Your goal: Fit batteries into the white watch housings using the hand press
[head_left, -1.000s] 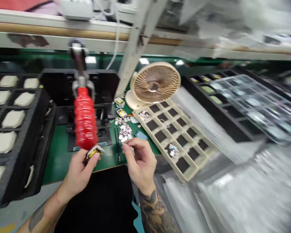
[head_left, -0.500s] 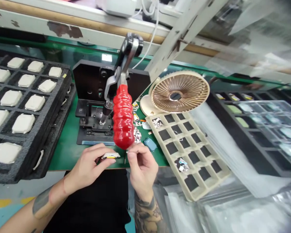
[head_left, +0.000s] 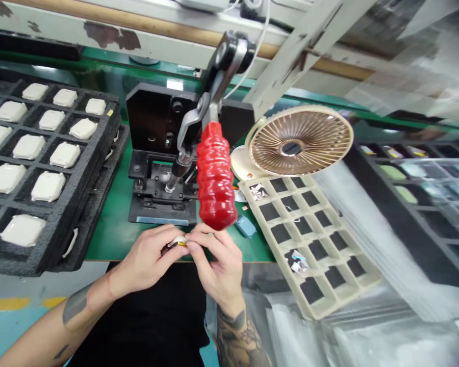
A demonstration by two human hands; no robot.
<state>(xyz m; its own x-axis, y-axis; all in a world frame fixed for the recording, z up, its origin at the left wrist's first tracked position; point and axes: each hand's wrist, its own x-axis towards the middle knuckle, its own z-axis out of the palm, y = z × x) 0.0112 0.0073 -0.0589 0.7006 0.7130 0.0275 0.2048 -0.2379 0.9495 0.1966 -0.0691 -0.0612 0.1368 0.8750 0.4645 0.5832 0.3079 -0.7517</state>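
Observation:
A small white watch case (head_left: 178, 240) with a yellow strip along its lower edge is held up in front of the clamp press. My left hand (head_left: 151, 257) is closed round its left side, thumb below and fingers above. At the case's right end, my right hand (head_left: 218, 262) pinches with thumb and forefinger; whether a tiny part is also between them is hidden. Both hands are just over the table's front edge, below the press's red handle (head_left: 216, 183). Behind them stands the black press fixture (head_left: 164, 191), its metal plunger pointing down into the base.
Stacked black foam trays (head_left: 57, 224) with white cases fill the left. To the right are a blue block (head_left: 246, 227), a beige compartment tray (head_left: 309, 312) holding small scraps, and a fan (head_left: 302, 140). Another dark tray (head_left: 390, 224) and plastic sheets (head_left: 309, 341) lie farther right.
My right hand has moved left to the watch case, and its fingers now touch the case's right end. The left hand still holds the case. The whole view has shifted slightly.

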